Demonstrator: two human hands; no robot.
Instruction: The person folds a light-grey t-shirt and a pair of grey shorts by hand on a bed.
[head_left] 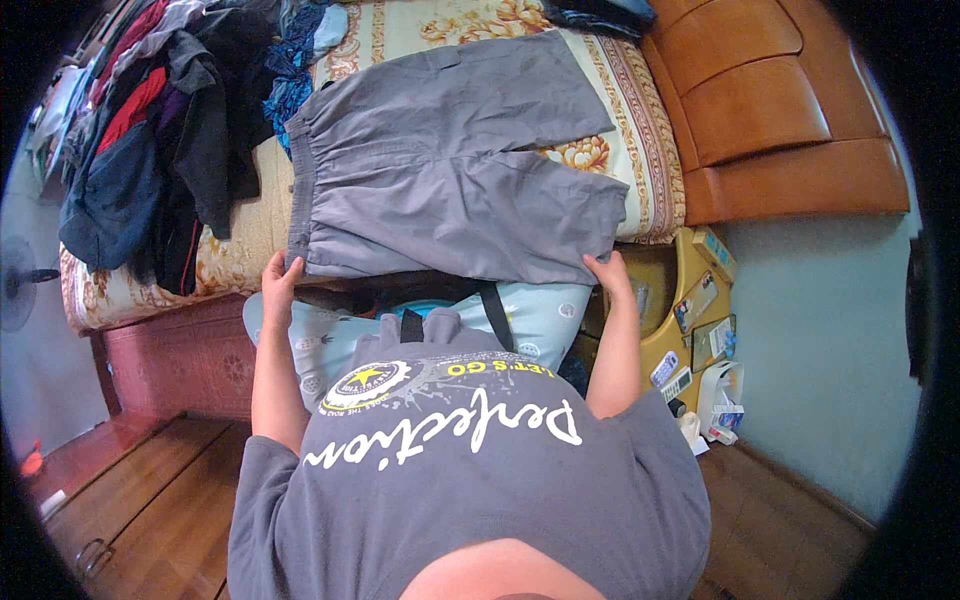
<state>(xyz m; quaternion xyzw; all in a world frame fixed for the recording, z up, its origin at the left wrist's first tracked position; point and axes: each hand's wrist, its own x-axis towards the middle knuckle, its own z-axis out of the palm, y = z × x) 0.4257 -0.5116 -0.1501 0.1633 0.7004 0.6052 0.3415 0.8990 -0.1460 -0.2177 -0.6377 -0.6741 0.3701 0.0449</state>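
Note:
A pair of grey shorts (400,160) lies spread sideways on the bed, its elastic waistband to the left and its leg openings to the right. My left hand (281,277) pinches the near corner of the waistband. With my right hand (608,271) I grip the near leg's hem at the other end. The near edge of the shorts runs between my two hands, close to the bed's front edge. Part of that edge hangs just above a light blue patterned cloth (545,315) in front of me.
A heap of dark clothes (190,130) covers the bed's left side. Folded jeans (605,15) lie at the far edge. A brown padded headboard (760,110) stands at the right. Below it, a yellowish bedside cabinet (690,262) holds small items. A fan (18,280) is far left.

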